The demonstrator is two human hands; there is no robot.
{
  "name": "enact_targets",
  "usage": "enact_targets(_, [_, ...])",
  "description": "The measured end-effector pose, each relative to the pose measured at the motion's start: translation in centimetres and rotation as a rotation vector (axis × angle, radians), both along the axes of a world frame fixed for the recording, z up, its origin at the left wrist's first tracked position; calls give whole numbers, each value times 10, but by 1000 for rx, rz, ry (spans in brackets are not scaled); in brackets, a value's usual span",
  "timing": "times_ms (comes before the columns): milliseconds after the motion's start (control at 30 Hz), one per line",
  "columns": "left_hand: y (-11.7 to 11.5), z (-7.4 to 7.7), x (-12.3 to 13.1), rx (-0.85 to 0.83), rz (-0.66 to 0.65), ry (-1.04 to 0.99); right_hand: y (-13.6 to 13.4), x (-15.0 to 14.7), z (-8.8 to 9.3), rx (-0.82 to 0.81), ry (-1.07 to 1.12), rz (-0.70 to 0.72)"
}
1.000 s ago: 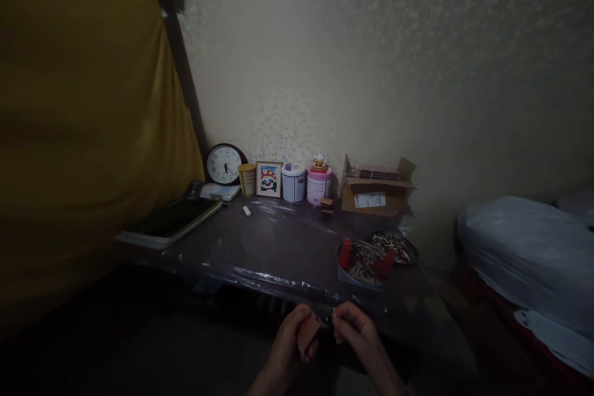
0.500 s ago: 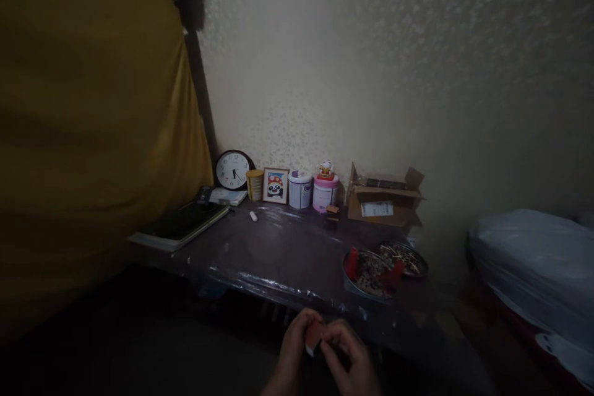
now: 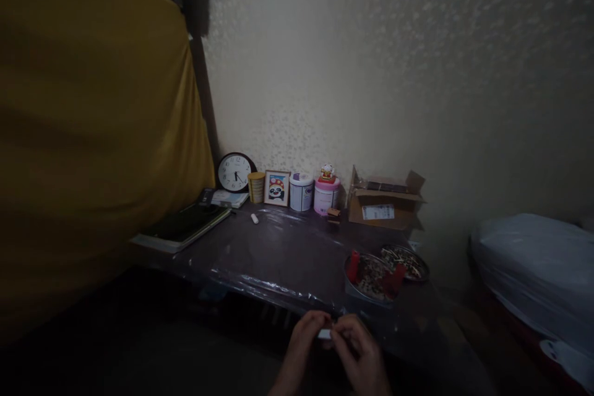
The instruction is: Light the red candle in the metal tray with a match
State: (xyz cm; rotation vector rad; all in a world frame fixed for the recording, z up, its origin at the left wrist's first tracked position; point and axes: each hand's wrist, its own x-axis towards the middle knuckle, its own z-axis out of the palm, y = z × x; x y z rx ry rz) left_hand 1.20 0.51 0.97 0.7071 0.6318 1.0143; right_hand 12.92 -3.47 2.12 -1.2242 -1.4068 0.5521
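Low in the view, past the table's front edge, my two hands meet around a small matchbox [image 3: 324,334]. My left hand [image 3: 304,343] is closed on it, and a narrow white face of the box shows between the hands. My right hand [image 3: 359,346] has its thumb and fingers pinched together at the box's right end. Whatever is in that pinch is too small and dark to make out. Ahead to the right stands a round dish [image 3: 371,278] of dark and pale bits, with a red candle [image 3: 354,266] and a second red piece [image 3: 394,281] in it.
Behind that dish lies another dish [image 3: 406,262] with matchsticks. An open cardboard box [image 3: 383,207], a pink tub [image 3: 327,198], a white tub [image 3: 301,193], a panda picture [image 3: 277,189] and a clock [image 3: 235,172] line the wall. A book [image 3: 185,226] lies left, near a yellow curtain [image 3: 106,105].
Both hands have shifted slightly right. The matchbox has turned: its brownish side, seen before, has given way to a narrow white face. The whole view has moved a little.
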Motion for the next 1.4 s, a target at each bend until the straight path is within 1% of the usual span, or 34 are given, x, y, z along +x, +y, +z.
enact_targets(100, [-4, 6, 2, 18, -3, -51, 3, 9, 3, -109, 198, 20])
enact_targets(200, [-6, 8, 3, -2, -16, -85, 3, 17, 8, -144, 319, 29])
enact_targets(400, [-5, 5, 0, -22, -24, -148, 4, 29, 9, -128, 404, -79])
enact_targets(533, [-6, 10, -3, 13, -55, -206, 7, 31, 8, -129, 461, -111])
enact_targets(633, [-8, 14, -3, 0, -52, -216, 9, 31, 10, -109, 455, -156])
enact_targets(767, [-8, 15, -1, -12, -47, -229, 9, 32, 11, -46, 354, -215])
enact_targets(933, [-4, 8, 4, 3, -16, -259, 7, 31, 3, 20, 128, -275])
enact_targets(1067, [-4, 4, 7, 6, -11, -245, 3, 26, -2, 117, -116, -269])
enact_targets(1133, [-4, 4, 7, 15, -1, -220, 1, 23, 0, 197, -232, -258])
enact_targets(1233, [-4, 5, 6, 26, 12, -176, -1, 20, 6, 302, -324, -259])
enact_targets(1300, [-3, 5, 6, 30, 8, -164, -1, 19, 9, 343, -356, -266])
enact_targets(1400, [-2, 6, 7, 18, 24, -160, -1, 19, 13, 357, -380, -269])
